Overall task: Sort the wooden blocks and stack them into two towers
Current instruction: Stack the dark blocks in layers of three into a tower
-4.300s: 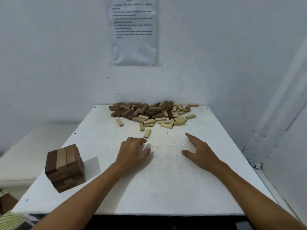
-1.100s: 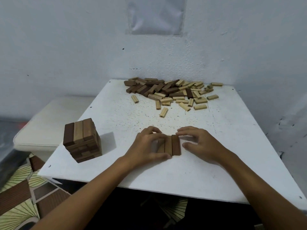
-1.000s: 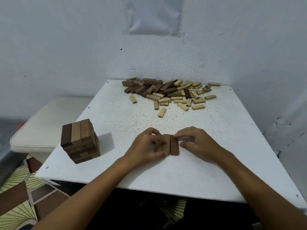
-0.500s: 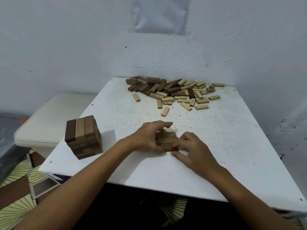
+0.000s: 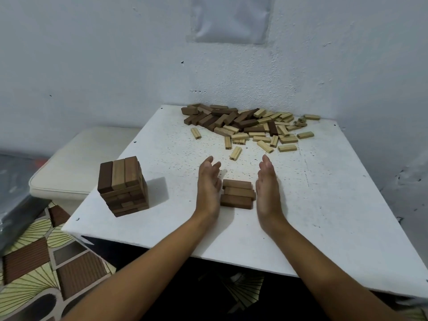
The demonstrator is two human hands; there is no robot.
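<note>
White plaster walls meet in a corner behind a white table (image 5: 312, 205) speckled with small dark marks. On it, the left hand (image 5: 208, 188) and right hand (image 5: 267, 191) stand on edge with fingers straight and together, palms facing each other across a narrow gap. Between them lie three brown blocks (image 5: 237, 194) side by side, their long sides running from palm to palm; both palms sit at or against the block ends, though true contact is hard to confirm. This looks like squaring up the base layer of a second tower.

Outward to the left of the left hand, close to the table's left edge, stands the finished stack (image 5: 122, 186), several layers of mixed dark and lighter brown. Beyond both sets of fingertips, against the far wall, sprawls the loose pile (image 5: 245, 126) of dark and pale blocks, with one pale stray block (image 5: 235, 153) lying just ahead of the fingers.

Risks, as I judge them: uneven pressure from one palm could skew the row or pop the middle block up; a left elbow swinging wide on the next reach could clip the stack, which has little table beside it to catch a topple. Open room lies mainly to the right of the right hand and toward the near edge below the wrists; ahead, the path to the pile is clear but for that stray
</note>
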